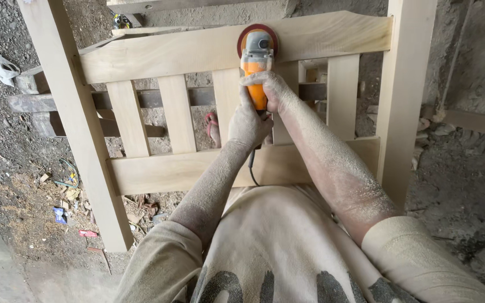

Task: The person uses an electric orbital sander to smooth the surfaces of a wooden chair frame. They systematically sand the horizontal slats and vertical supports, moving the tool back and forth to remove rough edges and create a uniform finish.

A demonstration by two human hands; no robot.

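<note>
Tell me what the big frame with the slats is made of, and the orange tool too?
The slatted frame looks like bare, pale wood: grain shows, with no paint or shine. The orange tool, gripped by the left hand and right hand, seems to have a plastic body with a grey, maybe metal head and a reddish sanding disc, probably abrasive paper.

I held an orange angle grinder (256, 73) with a grey head and a red sanding disc (257, 35), its round face pressed flat against the top rail (197, 51) of a pale wooden frame (74, 129). The grinder's body pointed straight up from my chest toward that rail, above the middle slat (227, 101). Its black cord (251, 168) hung down from the handle's rear end, crossing the frame's lower rail (164, 171). The frame stood tilted, bare and unfinished, with flat upright slats between its two rails.
</note>
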